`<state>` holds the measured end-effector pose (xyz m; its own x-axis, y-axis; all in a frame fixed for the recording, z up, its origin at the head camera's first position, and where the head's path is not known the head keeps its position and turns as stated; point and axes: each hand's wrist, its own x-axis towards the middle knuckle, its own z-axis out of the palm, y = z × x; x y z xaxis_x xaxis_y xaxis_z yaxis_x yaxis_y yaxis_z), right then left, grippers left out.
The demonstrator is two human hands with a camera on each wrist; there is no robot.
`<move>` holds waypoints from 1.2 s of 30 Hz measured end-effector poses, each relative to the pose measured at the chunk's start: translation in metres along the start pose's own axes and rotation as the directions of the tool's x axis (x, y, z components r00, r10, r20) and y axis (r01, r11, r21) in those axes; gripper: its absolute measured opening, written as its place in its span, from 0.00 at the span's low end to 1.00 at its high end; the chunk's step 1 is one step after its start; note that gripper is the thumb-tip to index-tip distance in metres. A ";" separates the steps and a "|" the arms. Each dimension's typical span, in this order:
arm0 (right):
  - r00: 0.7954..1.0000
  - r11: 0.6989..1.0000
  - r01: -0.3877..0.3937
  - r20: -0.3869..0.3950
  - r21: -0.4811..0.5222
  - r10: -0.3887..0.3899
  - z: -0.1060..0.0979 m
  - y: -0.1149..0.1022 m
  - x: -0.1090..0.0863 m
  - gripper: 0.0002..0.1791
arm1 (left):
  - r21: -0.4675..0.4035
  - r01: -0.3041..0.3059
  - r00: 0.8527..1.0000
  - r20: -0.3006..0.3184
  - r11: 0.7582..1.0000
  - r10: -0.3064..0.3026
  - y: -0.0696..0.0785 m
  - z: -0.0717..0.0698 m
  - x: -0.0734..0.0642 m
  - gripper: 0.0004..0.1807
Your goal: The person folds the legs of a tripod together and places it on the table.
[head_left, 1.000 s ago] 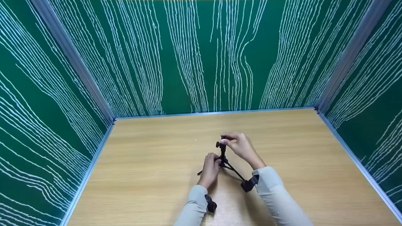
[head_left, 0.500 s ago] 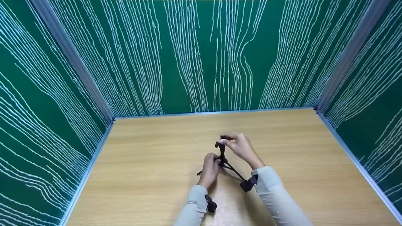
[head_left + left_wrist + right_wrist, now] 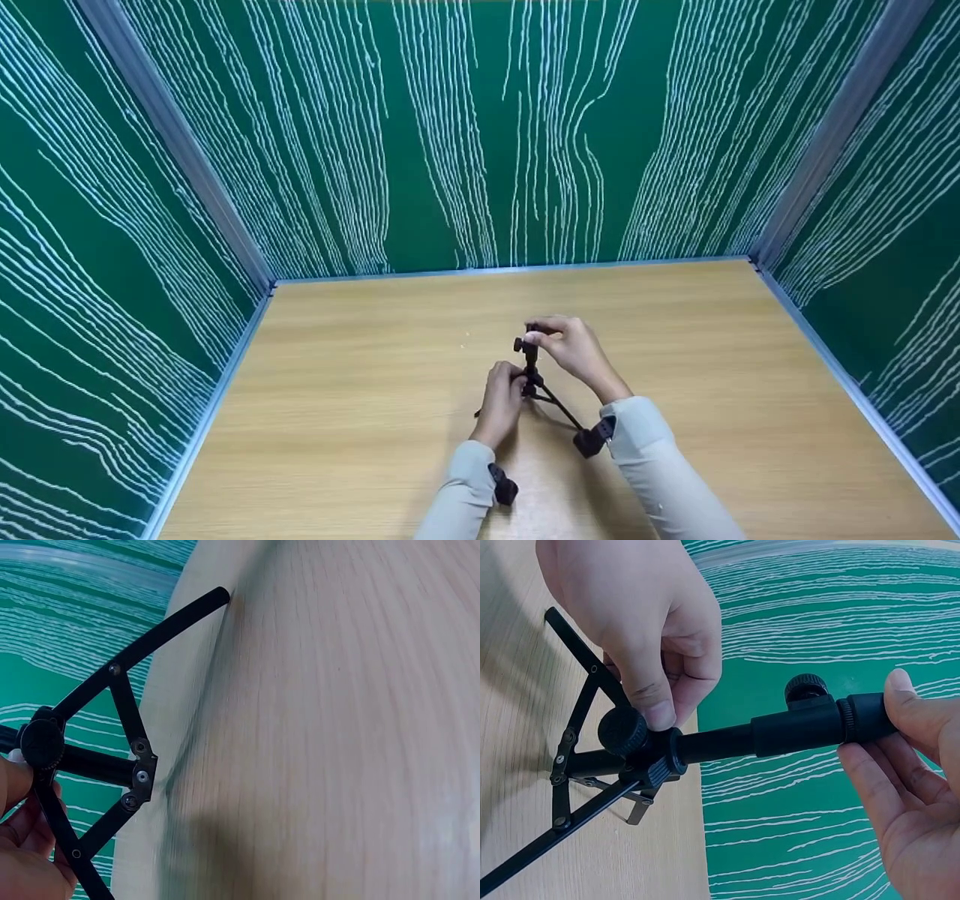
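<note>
On my feeds, the black tabletop tripod (image 3: 679, 750) stands on the worktop (image 3: 360, 360) directly in front of the person, its legs (image 3: 165, 634) splayed; in the left wrist view one leg's tip appears to meet the surface. The left hand (image 3: 501, 397) is closed around the hub (image 3: 646, 754), thumb pressed beside the large round knob (image 3: 623, 730), and I'd judge that this low grip is there to keep the base steady. The right hand (image 3: 577, 351) pinches the top end of the column (image 3: 720, 744) between thumb and fingers, parted only as far as the piece's thickness; a hold up there probably lets it guide the upper part while the left resists any twist. The tripod looks dark and mostly matte, with riveted struts (image 3: 127, 709) bracing the legs, a slim rod entering a thicker sleeve (image 3: 787, 731), a smaller knurled knob (image 3: 807, 688) above that, and a ribbed collar (image 3: 847, 720) just below the pinched end.
</note>
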<state>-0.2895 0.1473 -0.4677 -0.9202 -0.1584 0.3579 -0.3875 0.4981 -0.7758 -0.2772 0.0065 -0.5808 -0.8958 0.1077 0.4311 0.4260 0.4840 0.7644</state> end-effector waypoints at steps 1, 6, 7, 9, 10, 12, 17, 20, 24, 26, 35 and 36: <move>1.000 1.000 0.006 -0.002 -0.002 -0.006 0.000 0.000 0.000 0.12 | 0.000 -0.006 1.000 -0.003 1.000 0.006 0.000 0.000 0.000 0.02; 1.000 1.000 0.008 0.001 0.007 -0.008 0.001 0.000 0.000 0.13 | -0.011 0.008 1.000 0.001 1.000 -0.008 -0.001 0.000 -0.001 0.02; 1.000 1.000 0.005 0.003 0.009 -0.005 0.001 0.000 0.000 0.13 | -0.016 0.010 1.000 0.003 1.000 -0.010 -0.001 0.000 -0.001 0.02; 1.000 1.000 -0.002 0.010 0.019 0.002 0.001 0.000 0.000 0.13 | -0.020 0.022 1.000 0.010 1.000 -0.022 -0.001 -0.001 -0.001 0.02; 1.000 1.000 -0.006 0.012 0.018 0.005 0.001 -0.001 0.000 0.14 | -0.022 0.028 1.000 0.013 0.999 -0.028 0.000 -0.001 0.000 0.02; 1.000 1.000 -0.012 0.018 0.014 0.012 0.001 -0.001 0.000 0.14 | -0.018 0.036 0.999 0.017 0.999 -0.036 0.000 -0.002 0.000 0.02; 0.999 1.000 -0.021 0.031 0.003 0.021 -0.001 -0.001 0.000 0.14 | -0.026 0.056 0.998 0.024 0.998 -0.056 0.002 -0.003 0.001 0.02; 1.000 1.000 -0.014 0.027 0.006 0.014 -0.001 -0.001 0.001 0.14 | -0.041 0.057 0.998 0.030 0.997 -0.056 0.004 -0.004 0.002 0.02; 1.000 1.000 -0.015 0.026 0.006 0.015 -0.002 -0.001 0.002 0.14 | -0.043 0.060 0.998 0.030 0.997 -0.058 0.005 -0.005 0.003 0.02; 0.999 1.000 -0.014 0.029 0.001 0.014 -0.001 -0.001 0.002 0.14 | -0.035 0.055 0.998 0.021 0.998 -0.055 0.006 -0.005 0.003 0.02; 0.999 0.999 -0.038 0.023 0.012 0.037 0.001 -0.002 0.002 0.14 | -0.021 0.036 0.999 0.002 0.999 -0.036 0.005 -0.006 0.004 0.02; 0.999 0.999 -0.038 0.022 0.011 0.038 0.002 -0.001 0.002 0.14 | -0.021 0.035 0.999 0.002 0.999 -0.035 0.005 -0.006 0.004 0.02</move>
<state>-0.2905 0.1450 -0.4670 -0.9352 -0.1585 0.3166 -0.3527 0.4947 -0.7943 -0.2780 0.0042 -0.5723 -0.9103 0.0925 0.4034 0.3972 0.4692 0.7887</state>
